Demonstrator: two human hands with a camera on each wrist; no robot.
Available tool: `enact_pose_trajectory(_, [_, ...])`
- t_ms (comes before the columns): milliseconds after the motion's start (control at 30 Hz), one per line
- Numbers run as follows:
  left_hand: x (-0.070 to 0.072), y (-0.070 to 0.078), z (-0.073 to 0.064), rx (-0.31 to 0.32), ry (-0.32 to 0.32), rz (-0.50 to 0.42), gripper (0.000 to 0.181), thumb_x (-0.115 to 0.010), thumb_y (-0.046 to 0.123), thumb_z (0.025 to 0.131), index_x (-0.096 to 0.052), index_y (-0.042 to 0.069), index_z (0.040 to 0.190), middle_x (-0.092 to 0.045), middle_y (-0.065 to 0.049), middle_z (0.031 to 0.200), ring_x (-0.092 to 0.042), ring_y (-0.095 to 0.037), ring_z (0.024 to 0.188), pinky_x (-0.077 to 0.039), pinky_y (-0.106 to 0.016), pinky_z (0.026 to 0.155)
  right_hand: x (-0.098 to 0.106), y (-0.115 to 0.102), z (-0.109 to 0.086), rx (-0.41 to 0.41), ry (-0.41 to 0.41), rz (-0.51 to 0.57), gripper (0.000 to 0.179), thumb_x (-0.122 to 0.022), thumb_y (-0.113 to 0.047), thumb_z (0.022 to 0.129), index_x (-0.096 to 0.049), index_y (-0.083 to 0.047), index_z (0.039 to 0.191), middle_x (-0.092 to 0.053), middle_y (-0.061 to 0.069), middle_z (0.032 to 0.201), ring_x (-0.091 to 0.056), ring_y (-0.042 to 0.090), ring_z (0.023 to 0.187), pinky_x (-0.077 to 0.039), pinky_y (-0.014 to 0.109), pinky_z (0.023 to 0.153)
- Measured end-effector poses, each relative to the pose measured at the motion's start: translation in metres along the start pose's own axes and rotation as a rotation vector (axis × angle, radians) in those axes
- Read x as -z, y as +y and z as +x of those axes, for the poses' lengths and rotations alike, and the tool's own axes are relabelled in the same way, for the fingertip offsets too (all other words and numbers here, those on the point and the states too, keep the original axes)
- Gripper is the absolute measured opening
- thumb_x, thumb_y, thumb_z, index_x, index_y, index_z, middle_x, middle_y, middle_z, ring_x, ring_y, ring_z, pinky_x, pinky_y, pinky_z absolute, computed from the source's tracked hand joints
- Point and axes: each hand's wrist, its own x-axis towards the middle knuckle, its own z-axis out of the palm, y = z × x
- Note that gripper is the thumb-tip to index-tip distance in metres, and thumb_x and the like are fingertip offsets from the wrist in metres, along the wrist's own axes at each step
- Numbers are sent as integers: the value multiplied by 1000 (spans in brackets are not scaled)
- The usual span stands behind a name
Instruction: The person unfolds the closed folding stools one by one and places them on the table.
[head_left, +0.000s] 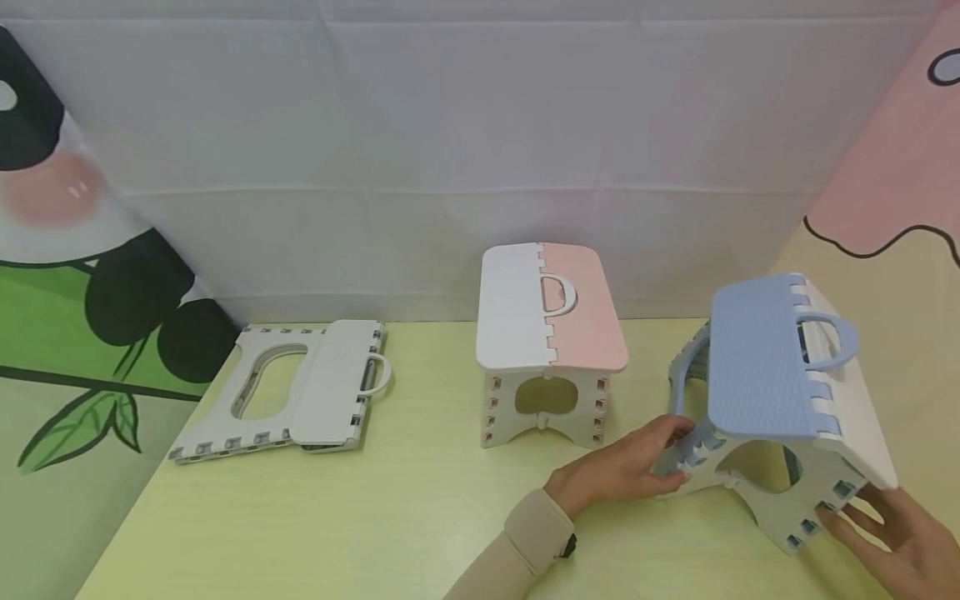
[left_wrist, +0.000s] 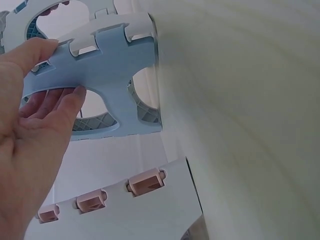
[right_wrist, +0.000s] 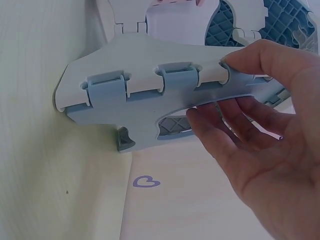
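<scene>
Locate the blue stool (head_left: 761,358) at the right side of the table (head_left: 337,525), seat upward, with its legs unfolded and its body turned at an angle to the table's rear edge. Its seat has a blue half on the left and a white half on the right; the white half slopes down to the right. The blue handle (head_left: 846,348) projects over the white half.

Your left hand (head_left: 618,467) grasps the left side panel: the thumb bears on the hinged edge, and the fingers curl into the panel's opening. Your right hand (head_left: 907,542) grasps the opposite side panel below the white half, with the thumb on the hinged edge and the fingers curled under into the opening. Neither hand is released.

The pink stool (head_left: 577,333) stands upright to the left of the blue stool, apart from it, near the rear edge of the table. Its seat is white on the left and pink on the right, with a white handle at the joint. The white stool (head_left: 326,400) lies flat at the left of the table, its handle pointing right. Behind the table hangs a pale cloth (head_left: 480,125).
</scene>
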Motion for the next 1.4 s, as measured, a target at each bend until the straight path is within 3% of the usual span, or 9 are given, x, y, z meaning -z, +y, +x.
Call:
enact_pose_trajectory(167, [0,0,0,2,-1,-6,53,-59,12,105,-31,-2,147,-45,-13,146,-43,-9,137,-29,-9,110,0,-3,0,3,18,14,85,-71,18,86,-40,-16,158,-44,-26,143,-41,-22,111,-39,-3,81])
enact_pose_trajectory(333, [1,0,0,6,-4,2,53,-59,12,105,-31,-1,148,-46,-12,146,-42,-8,138,-28,-9,110,0,-5,0,-25,11,-1,85,-72,16,87,-38,-15,159,-39,-35,133,-37,-26,107,-38,-4,80])
enact_pose_trajectory(833, [2,4,1,38,18,120,55,-63,20,104,-37,0,148,-49,-9,144,-43,-4,136,-26,-9,111,4,-6,-1,-28,-28,-44,80,-78,9,85,-43,-10,155,-44,-37,126,-41,-23,107,-37,-4,81])
enact_pose_trajectory(1100, [8,8,0,18,68,138,52,-65,20,102,-44,3,147,-54,-6,138,-47,-2,129,-28,-7,108,5,-9,0,76,58,-10,73,-74,24,78,-52,3,144,-54,-31,126,-51,-17,110,-38,-2,87])
enact_pose_trajectory(1233, [9,10,-1,-1,125,136,50,-65,15,101,-47,4,146,-56,-6,136,-49,-3,127,-30,-7,107,6,-9,0,113,122,18,68,-68,31,75,-59,5,137,-57,-30,125,-53,-16,109,-37,-1,90])
enact_pose_trajectory(1400, [11,12,-3,0,200,140,48,-64,12,100,-49,5,145,-57,-6,133,-52,-5,124,-32,-7,105,9,-6,3,190,145,49,64,-63,37,72,-59,12,131,-60,-27,125,-57,-14,110,-39,1,93])
